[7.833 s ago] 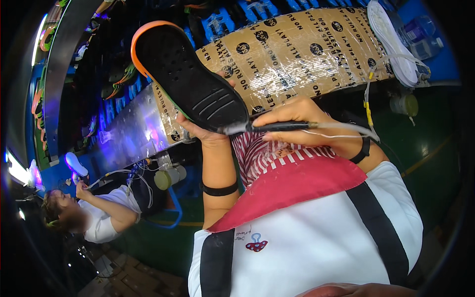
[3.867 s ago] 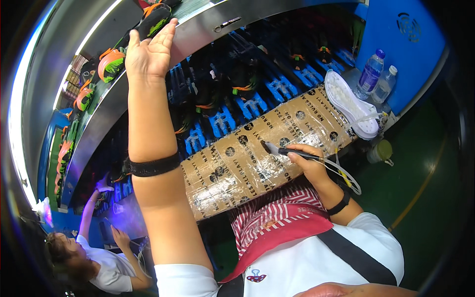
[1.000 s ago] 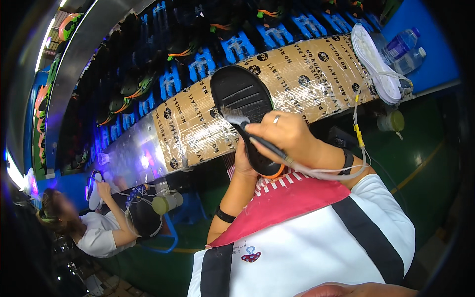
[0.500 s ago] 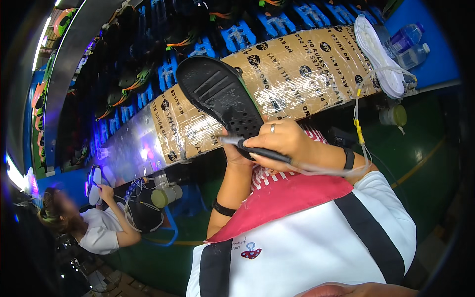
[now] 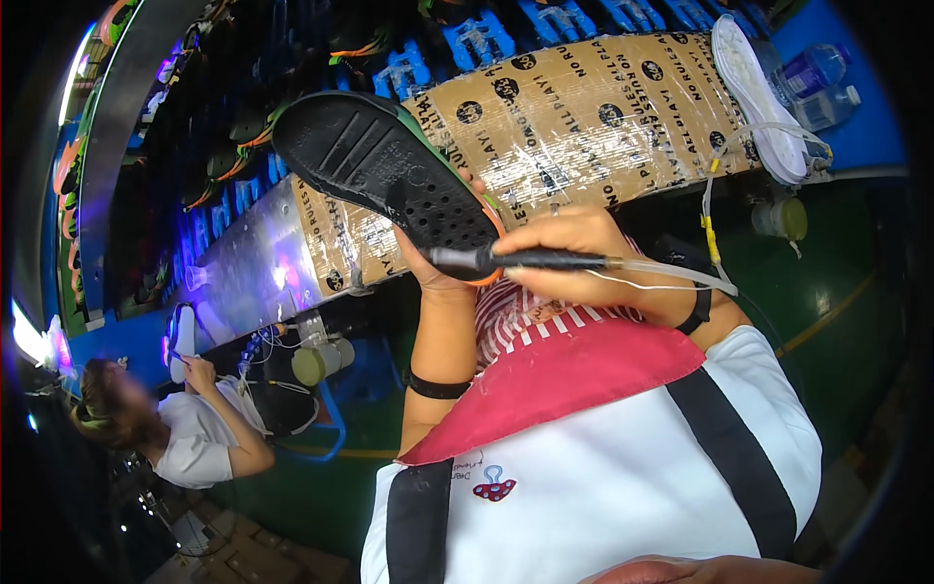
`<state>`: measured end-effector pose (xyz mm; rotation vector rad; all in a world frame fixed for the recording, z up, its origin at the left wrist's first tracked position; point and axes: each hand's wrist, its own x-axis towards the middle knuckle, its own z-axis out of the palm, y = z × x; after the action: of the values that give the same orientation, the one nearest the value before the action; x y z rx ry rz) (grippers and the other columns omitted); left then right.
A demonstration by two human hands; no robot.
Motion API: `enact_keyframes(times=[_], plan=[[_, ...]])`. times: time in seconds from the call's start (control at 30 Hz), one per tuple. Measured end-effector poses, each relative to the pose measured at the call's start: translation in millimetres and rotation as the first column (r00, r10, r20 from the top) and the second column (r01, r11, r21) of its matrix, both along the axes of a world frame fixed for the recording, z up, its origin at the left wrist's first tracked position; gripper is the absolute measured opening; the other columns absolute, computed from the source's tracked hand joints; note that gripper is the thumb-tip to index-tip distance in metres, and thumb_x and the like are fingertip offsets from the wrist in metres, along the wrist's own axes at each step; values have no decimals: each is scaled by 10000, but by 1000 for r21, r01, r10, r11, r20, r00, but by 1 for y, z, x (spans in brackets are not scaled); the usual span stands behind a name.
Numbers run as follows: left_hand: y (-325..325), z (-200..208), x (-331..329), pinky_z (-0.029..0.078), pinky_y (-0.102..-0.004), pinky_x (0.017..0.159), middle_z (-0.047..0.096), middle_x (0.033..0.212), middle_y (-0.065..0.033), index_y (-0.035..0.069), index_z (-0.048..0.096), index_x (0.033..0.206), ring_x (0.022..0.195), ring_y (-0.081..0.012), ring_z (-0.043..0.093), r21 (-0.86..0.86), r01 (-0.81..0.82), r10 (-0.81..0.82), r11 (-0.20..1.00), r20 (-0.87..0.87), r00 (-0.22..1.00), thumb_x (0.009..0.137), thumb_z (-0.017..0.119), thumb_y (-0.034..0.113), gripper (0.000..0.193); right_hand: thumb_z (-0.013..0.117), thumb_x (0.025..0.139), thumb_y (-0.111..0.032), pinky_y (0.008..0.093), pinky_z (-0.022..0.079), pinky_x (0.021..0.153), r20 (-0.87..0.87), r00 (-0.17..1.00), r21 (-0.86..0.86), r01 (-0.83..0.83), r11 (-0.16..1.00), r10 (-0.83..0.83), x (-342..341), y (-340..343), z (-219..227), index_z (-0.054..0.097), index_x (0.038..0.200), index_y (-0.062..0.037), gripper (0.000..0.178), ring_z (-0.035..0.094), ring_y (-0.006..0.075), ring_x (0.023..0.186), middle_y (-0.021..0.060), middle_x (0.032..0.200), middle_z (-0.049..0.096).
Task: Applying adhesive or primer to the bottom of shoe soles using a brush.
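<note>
My left hand (image 5: 435, 273) grips a shoe (image 5: 384, 165) by its narrower end, with the underside facing up. That underside is black, with grooves at the broad end and small holes near my hand; green and orange show along its edge. In my right hand (image 5: 576, 234) is a black-handled brush (image 5: 550, 258), held level. Its grey tip touches or lies just over the holed end of the shoe; I cannot tell which. A clear tube (image 5: 671, 273) runs from the handle past my right wrist.
A cardboard-covered bench (image 5: 555, 127) lies beyond my hands, bearing a white sole (image 5: 754, 92) and plastic bottles (image 5: 815, 73) at right. Blue racks (image 5: 477, 41) with shoes line the far side. A co-worker (image 5: 195, 443) sits at left near a jar (image 5: 323, 361).
The shoe has moved left and tilted further, baring its green and orange edge. My right hand has turned; the brush now lies level, its tip on or over the holed end.
</note>
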<state>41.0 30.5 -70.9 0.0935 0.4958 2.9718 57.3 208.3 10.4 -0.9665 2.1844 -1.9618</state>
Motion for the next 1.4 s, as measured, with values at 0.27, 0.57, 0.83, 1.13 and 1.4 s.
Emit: enact_keyframes(times=[0.27,0.57,0.83,1.13,1.4], plan=[[-28,0,-2,474,-453,855,472,1200,-210,54,405,1273,1078,-346,478,-28,123,-125,992,-101,987,769,556,582,746,703,728,-77,266,454,559,361,877,-106,-299,948,317,-1,3,7,657,952,-29,234,596,199,607,106,716,620],[-48,3,-1,475,-462,848,461,1176,-268,-58,354,1269,1045,-374,511,-165,206,-203,965,30,979,673,622,632,950,712,728,-107,282,418,517,95,955,-22,-280,960,281,-1,3,-3,667,961,-62,242,547,170,554,88,646,583],[-78,-19,-9,443,-458,901,506,1182,-223,-9,411,1262,1025,-353,547,-331,215,-208,919,56,977,719,636,494,774,714,725,-112,294,418,521,41,948,20,-317,948,316,-1,3,-7,670,953,-69,237,547,193,558,91,665,587],[-57,42,-19,448,-305,858,573,1112,-152,-95,465,1195,1011,-197,561,-654,259,-360,711,-22,933,875,502,263,481,706,729,-124,325,440,531,-3,951,100,-309,946,311,-3,7,-16,664,943,-65,226,557,255,569,105,674,598],[-39,56,-28,480,-244,776,613,1039,-128,-60,506,1190,879,-148,601,-747,416,-429,520,193,883,902,506,217,400,689,740,-115,358,447,550,-118,967,147,-206,967,224,-4,4,-25,659,948,-80,213,539,289,557,114,633,559]])
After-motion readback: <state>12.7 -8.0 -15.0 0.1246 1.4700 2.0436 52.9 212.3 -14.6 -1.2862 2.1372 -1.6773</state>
